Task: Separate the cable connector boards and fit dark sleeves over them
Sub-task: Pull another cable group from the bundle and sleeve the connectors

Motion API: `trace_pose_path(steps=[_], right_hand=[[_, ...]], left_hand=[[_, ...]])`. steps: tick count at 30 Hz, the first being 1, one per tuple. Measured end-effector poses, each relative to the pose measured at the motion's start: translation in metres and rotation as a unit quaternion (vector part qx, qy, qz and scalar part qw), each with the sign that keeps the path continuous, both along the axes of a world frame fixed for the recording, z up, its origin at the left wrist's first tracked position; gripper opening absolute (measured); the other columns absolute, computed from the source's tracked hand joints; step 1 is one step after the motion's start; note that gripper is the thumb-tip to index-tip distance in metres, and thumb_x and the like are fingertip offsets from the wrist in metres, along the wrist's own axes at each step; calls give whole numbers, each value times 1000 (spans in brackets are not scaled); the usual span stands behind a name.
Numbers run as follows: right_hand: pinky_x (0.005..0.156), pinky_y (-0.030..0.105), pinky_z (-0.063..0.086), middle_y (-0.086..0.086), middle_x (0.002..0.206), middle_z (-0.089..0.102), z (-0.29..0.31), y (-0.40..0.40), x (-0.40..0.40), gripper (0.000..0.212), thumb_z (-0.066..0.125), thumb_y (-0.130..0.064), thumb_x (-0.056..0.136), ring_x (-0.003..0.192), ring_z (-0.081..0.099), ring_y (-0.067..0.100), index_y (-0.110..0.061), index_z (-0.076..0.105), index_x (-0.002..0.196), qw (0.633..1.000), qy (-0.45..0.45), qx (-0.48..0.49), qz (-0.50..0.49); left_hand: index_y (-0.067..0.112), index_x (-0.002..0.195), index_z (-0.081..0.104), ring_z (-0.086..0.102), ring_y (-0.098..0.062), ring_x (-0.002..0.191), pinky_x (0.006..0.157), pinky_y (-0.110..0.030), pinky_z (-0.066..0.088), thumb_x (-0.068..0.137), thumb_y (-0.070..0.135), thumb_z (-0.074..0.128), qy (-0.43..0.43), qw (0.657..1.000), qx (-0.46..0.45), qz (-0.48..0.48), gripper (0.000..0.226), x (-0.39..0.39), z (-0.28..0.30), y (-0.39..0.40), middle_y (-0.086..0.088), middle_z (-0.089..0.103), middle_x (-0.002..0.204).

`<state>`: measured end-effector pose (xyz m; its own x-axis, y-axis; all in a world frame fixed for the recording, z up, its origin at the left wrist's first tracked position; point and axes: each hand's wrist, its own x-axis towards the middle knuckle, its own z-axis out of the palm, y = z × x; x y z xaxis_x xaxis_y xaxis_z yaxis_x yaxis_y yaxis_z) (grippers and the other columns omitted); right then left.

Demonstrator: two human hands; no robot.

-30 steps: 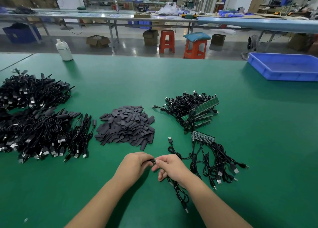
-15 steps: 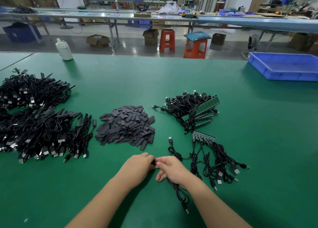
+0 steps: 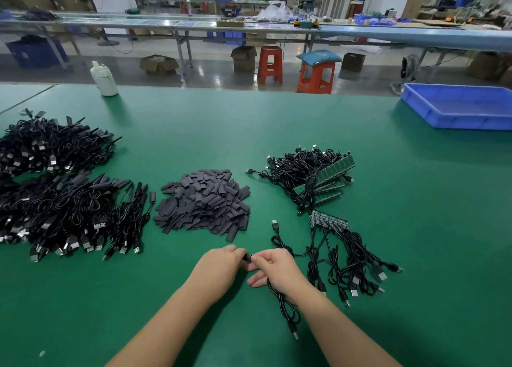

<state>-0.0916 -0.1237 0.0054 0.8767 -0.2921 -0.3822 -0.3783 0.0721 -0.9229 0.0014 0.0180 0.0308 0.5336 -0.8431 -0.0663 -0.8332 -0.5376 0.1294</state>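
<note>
On the green matte counter [image 3: 277, 123], the left hand [image 3: 219, 267] and the right hand [image 3: 277, 268] meet fingertip to fingertip over a small dark sleeve [image 3: 248, 257], which each hand pinches from its own side. Whether a connector board sits inside the sleeve cannot be told. A thin black cable [image 3: 285, 305] runs out beneath the right hand's palm and loops toward the near edge, ending in a metal USB plug.

Just beyond the hands lies a loose heap of flat dark grey sleeves [image 3: 203, 200]. To its right sits a tangle of black cables with strips of joined green connector boards [image 3: 318, 178], and nearer, a row of small boards with cables fanned out [image 3: 340, 244]. On the left spreads a large pile of black sleeved cables [image 3: 61, 195].

Farther back stand a white plastic bottle [image 3: 103, 79] and a blue plastic tray [image 3: 457, 109]. No brand, label or writing is legible anywhere.
</note>
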Motion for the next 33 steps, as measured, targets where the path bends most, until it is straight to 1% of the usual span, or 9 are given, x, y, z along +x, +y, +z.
trace_pose_path(steps=[14, 16, 18, 20, 22, 24, 27, 31, 33], right_hand=[[59, 30, 60, 4, 80, 69, 1, 0, 0, 26, 48, -12, 103, 60, 71, 21, -10, 67, 86, 999, 8, -28, 29], [61, 33, 61, 7, 79, 69, 2, 0, 0, 24, 50, -13, 102, 61, 71, 21, -8, 67, 87, 1000, 7, -17, 24], [64, 34, 59, 9, 80, 71, 4, -1, -2, 19, 54, -15, 100, 65, 70, 23, -5, 69, 92, 1000, -10, 10, -6], [68, 33, 58, 10, 84, 72, 8, -3, -2, 18, 59, -16, 98, 70, 70, 22, -4, 72, 97, 994, -44, 73, -68], [75, 33, 59, 9, 88, 73, 14, -5, 1, 19, 60, -16, 97, 78, 70, 22, -2, 72, 102, 973, -83, 160, -142], [81, 34, 58, 10, 89, 72, 23, -6, 7, 21, 59, -15, 97, 85, 70, 21, 2, 70, 105, 938, -118, 249, -209], [89, 34, 55, 10, 86, 69, 37, -5, 18, 20, 58, -11, 98, 86, 65, 21, 5, 68, 105, 894, -161, 331, -256], [96, 32, 54, 7, 92, 71, 51, -6, 29, 19, 56, -12, 99, 92, 65, 18, 1, 70, 105, 913, -162, 286, -241], [90, 29, 54, -2, 91, 73, 56, -18, 28, 19, 58, -21, 99, 92, 67, 13, -10, 73, 103, 969, -113, 74, -206]], left_hand=[[21, 113, 52, 60, -25, 95, 74, -34, 42, 91, 12, 49, -21, 997, 70, -29, 23, -4, 7, -8, -3, 54, 108], [19, 122, 51, 59, -25, 105, 82, -35, 47, 90, 8, 49, -11, 999, 26, -31, 34, -3, 1, -6, -3, 52, 120], [20, 143, 42, 57, -20, 114, 92, -33, 49, 89, 2, 51, 46, 993, -111, 9, 58, -4, -5, -5, 1, 40, 145], [23, 150, 33, 58, -7, 110, 95, -27, 47, 92, 5, 55, 145, 949, -261, 105, 64, -9, -4, -7, 8, 35, 148], [23, 143, 43, 60, 3, 102, 96, -25, 47, 94, 18, 62, 278, 879, -339, 187, 53, -15, -2, -11, 13, 51, 133], [23, 127, 58, 66, -2, 88, 93, -33, 53, 91, 28, 68, 396, 835, -320, 207, 37, -19, -3, -15, 11, 69, 112], [20, 103, 69, 67, -12, 72, 80, -38, 57, 89, 20, 70, 464, 805, -312, 197, 13, -27, -4, -20, -3, 76, 87], [11, 95, 70, 66, -17, 61, 63, -31, 51, 90, 11, 68, 498, 756, -357, 230, 5, -28, 5, -29, -10, 74, 76], [14, 94, 70, 71, -18, 68, 70, -32, 55, 89, 12, 70, 470, 760, -370, 255, 6, -17, 13, -31, -5, 75, 77]])
